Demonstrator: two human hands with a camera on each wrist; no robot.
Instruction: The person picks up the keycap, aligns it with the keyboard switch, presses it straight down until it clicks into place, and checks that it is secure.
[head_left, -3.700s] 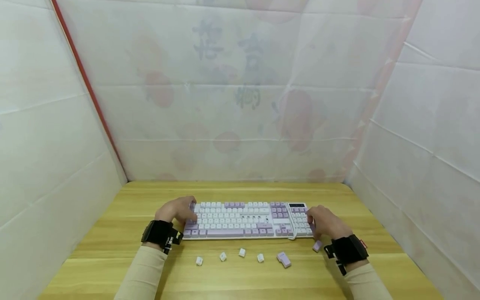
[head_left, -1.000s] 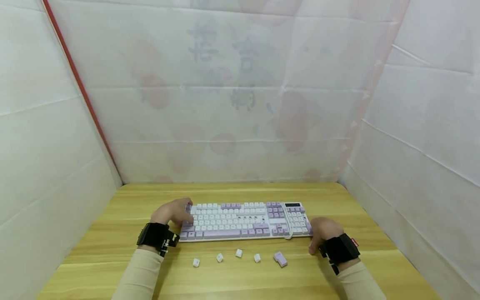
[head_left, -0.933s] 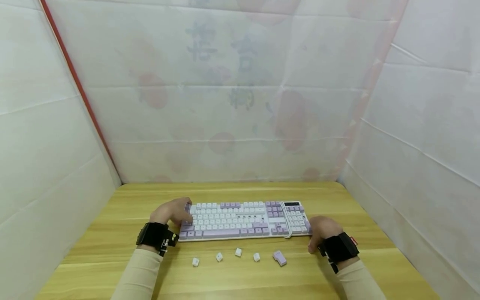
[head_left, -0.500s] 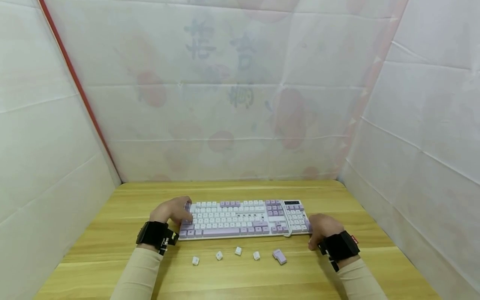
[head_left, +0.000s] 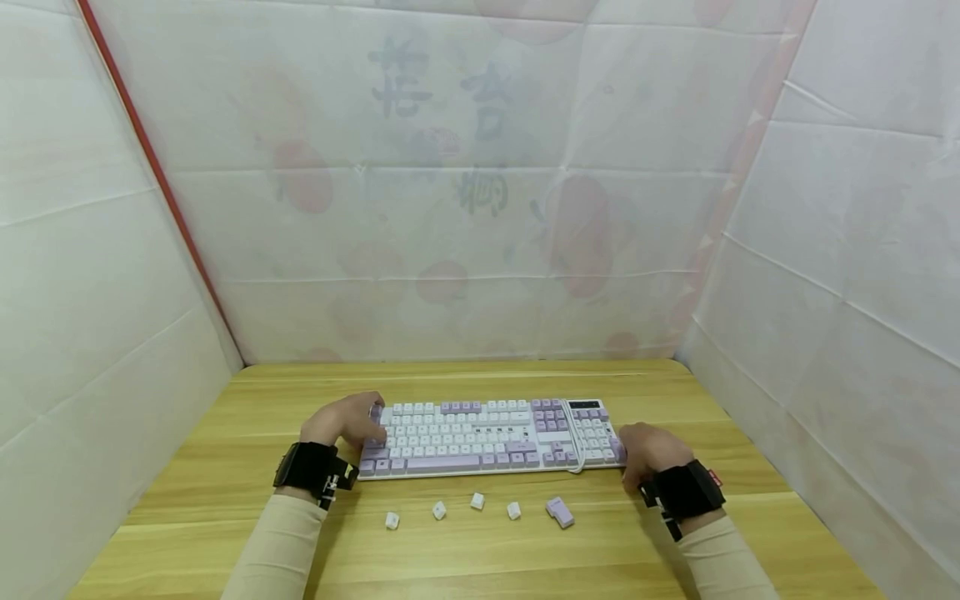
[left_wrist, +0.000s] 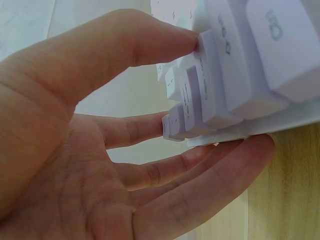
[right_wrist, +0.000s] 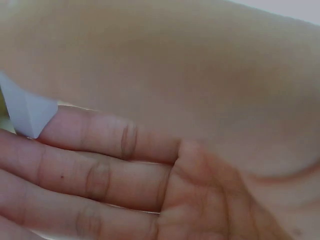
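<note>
A white and lilac keyboard [head_left: 450,463] lies across the table. My left hand [head_left: 347,422] grips its left end; in the left wrist view the thumb presses on a lilac key [left_wrist: 212,85] while the other fingers lie along the side and lower edge. Beside the keyboard's right end is my right hand [head_left: 651,450]. In the right wrist view it pinches a pale keycap [right_wrist: 31,111] between thumb and fingers, the thumb covering part of it. In front of the keyboard lie several loose white keycaps [head_left: 477,501] and a larger lilac keycap [head_left: 560,512].
A white cable [head_left: 575,437] lies folded over the keyboard near the number pad. Bare switches [head_left: 498,430] show among the keys. The wooden table [head_left: 450,558] is enclosed by white fabric walls [head_left: 465,250] at the back and sides.
The small lilac keycap that lay by my right hand is off the table, and that hand now pinches a keycap. Lately the right hand shifted slightly right; the left has stayed on the keyboard.
</note>
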